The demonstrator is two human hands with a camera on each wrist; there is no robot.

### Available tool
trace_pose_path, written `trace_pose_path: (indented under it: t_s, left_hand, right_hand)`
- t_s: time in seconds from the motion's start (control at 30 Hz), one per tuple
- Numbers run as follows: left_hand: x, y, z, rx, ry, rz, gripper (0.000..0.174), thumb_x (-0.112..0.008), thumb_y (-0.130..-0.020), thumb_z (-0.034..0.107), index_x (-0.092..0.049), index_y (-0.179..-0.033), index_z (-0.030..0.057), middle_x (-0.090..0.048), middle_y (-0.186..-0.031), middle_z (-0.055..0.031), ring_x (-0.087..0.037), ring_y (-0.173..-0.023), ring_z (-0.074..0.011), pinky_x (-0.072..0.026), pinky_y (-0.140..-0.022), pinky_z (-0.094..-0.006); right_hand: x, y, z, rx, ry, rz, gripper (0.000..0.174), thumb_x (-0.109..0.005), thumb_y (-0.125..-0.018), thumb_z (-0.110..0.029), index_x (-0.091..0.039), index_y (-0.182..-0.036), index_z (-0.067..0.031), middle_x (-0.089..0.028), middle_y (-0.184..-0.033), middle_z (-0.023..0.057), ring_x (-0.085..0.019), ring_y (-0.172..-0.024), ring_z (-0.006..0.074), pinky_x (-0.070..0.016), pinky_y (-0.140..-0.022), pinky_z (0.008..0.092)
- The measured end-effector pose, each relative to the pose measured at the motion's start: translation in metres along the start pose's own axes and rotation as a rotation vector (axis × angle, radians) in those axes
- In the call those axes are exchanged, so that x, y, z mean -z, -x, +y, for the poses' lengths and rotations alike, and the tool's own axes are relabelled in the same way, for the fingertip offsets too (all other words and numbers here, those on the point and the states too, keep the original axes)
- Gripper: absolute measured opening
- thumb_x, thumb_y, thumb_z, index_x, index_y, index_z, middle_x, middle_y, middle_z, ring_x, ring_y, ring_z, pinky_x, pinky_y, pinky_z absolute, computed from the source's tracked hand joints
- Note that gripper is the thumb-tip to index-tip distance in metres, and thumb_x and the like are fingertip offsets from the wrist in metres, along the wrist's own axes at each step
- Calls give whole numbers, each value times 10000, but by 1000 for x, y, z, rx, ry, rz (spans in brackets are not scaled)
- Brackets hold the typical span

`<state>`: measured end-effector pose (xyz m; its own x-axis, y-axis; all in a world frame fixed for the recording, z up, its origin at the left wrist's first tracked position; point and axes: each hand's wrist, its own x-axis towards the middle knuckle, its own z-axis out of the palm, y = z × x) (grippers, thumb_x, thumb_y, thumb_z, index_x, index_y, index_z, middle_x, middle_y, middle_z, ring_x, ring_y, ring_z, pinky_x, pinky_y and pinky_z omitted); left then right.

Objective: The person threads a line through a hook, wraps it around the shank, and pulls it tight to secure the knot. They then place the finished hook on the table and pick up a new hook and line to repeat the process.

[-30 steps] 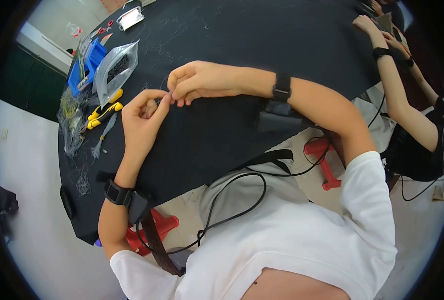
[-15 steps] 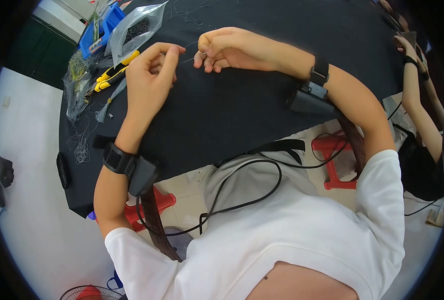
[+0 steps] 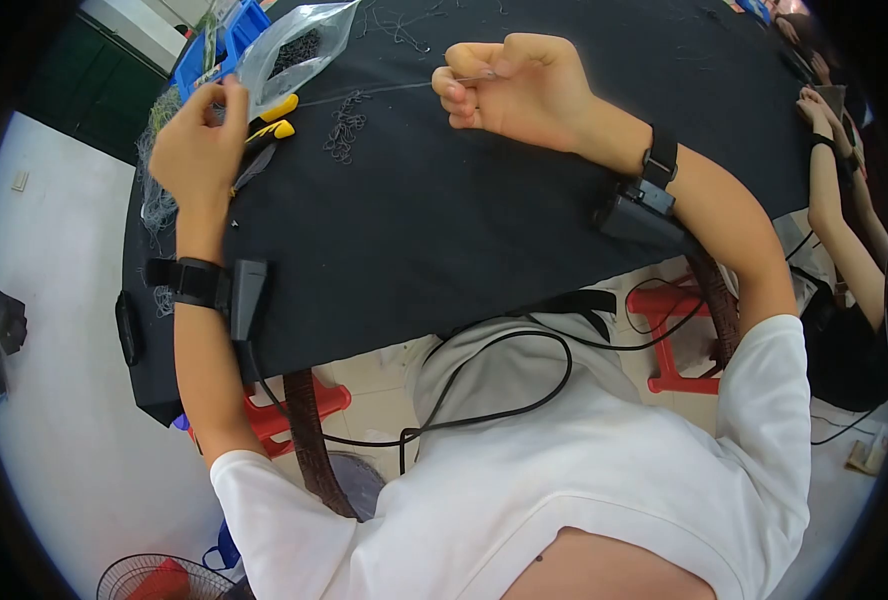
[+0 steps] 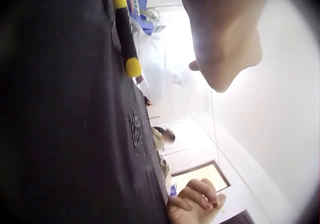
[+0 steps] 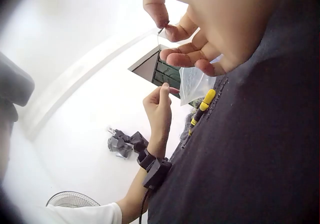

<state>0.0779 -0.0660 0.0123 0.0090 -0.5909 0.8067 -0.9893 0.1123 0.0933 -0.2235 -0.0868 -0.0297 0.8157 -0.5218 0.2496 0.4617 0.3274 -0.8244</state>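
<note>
I'm on the left wrist feed, and there's 1 thin line (image 4: pixel 215 129) running straight from the fingertips of the left hand (image 4: pixel 225 39) to the right hand (image 4: pixel 196 201); both hands are pinching, with the dark pile (image 4: pixel 135 134) and the yellow-and-black tool (image 4: pixel 126 36) on the black cloth (image 4: pixel 55 134) below. Over to the right wrist: I see the right thumb and forefinger nipping a small dark piece (image 5: pixel 163 28), too small for me to identify, with the line at it, the other 3 fingers bent loosely below. The left hand sits farther off, thumb against forefinger, the clear bag (image 5: pixel 192 84) just past it. Now the head camera: I've got the hands well apart above the cloth, the pile of small dark loops lying between them, the tool's 2 yellow ends beside the bag, and the blue bin (image 3: pixel 246 30) behind.
</note>
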Motion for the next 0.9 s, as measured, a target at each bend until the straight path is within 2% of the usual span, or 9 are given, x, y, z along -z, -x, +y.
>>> trace_pose_path:
  t_s: [0.1,0.2,0.3,0.5,0.53,0.63,0.67,0.83,0.9]
  left_hand:
    - [0,-8,-21,65,-81,30,313,-585,-807,449,-668,-735,155,-492,-509,3,-507,-485,-152,-356,-459,-297]
    - [1,-12,-30,146,-168,21,340,-547,-804,477,-673,-742,168,-546,-548,10,-561,-543,-185,-388,-490,-313]
    - [-3,-15,-45,188,-246,48,351,-537,-798,486,-673,-737,168,-603,-598,-5,-603,-594,-230,-408,-507,-324]
    - [-2,-20,-67,253,-366,52,367,-522,-789,503,-663,-715,173,-653,-670,-19,-628,-646,-266,-422,-522,-353]
    - [-4,-19,-66,241,-329,73,340,-536,-793,481,-658,-720,173,-639,-641,0,-619,-610,-232,-418,-515,-334]
    - [1,-16,-44,194,-167,98,301,-552,-802,451,-652,-733,176,-609,-604,28,-595,-569,-177,-408,-507,-299]
    - [5,-15,-32,151,-99,84,218,-592,-821,345,-648,-765,142,-581,-587,20,-566,-551,-124,-405,-513,-259]
    - [9,0,9,-291,290,-210,108,-612,-828,147,-642,-867,51,-584,-633,-52,-557,-573,-108,-434,-554,-240]
    - [8,10,31,-342,440,-340,137,-634,-798,214,-640,-853,89,-593,-675,-60,-595,-611,-172,-459,-564,-281]
  right_hand:
    - [-4,-1,0,-25,-12,-60,120,-453,-679,-209,-401,-669,-101,-524,-897,147,-475,-795,194,-403,-786,299]
    - [-17,0,-2,-70,119,-47,154,-483,-634,-235,-385,-653,-118,-484,-821,99,-400,-728,160,-343,-707,265]
    - [-5,-3,0,-118,110,-241,127,-462,-663,-208,-408,-658,-93,-527,-892,160,-462,-781,193,-390,-790,298]
    - [-9,0,-3,-252,89,-362,112,-477,-676,-178,-449,-666,-70,-555,-921,194,-561,-762,218,-454,-676,285]
    - [-10,0,-2,-257,66,-370,104,-482,-677,-155,-452,-663,-56,-573,-959,245,-621,-827,262,-515,-636,293]
    - [-15,3,-4,-323,83,-411,110,-480,-673,-148,-453,-661,-42,-575,-1006,295,-633,-918,305,-556,-664,319]
    - [-15,3,-4,-337,124,-423,116,-485,-671,-143,-453,-660,-32,-557,-1058,339,-621,-975,350,-571,-707,348]
    - [-17,5,-7,-431,126,-430,101,-501,-668,-107,-457,-684,-18,-520,-1111,371,-591,-1021,393,-557,-774,371]
    - [-20,7,-9,-428,150,-402,97,-503,-673,-94,-460,-700,-12,-504,-1134,378,-576,-1046,399,-553,-789,374]
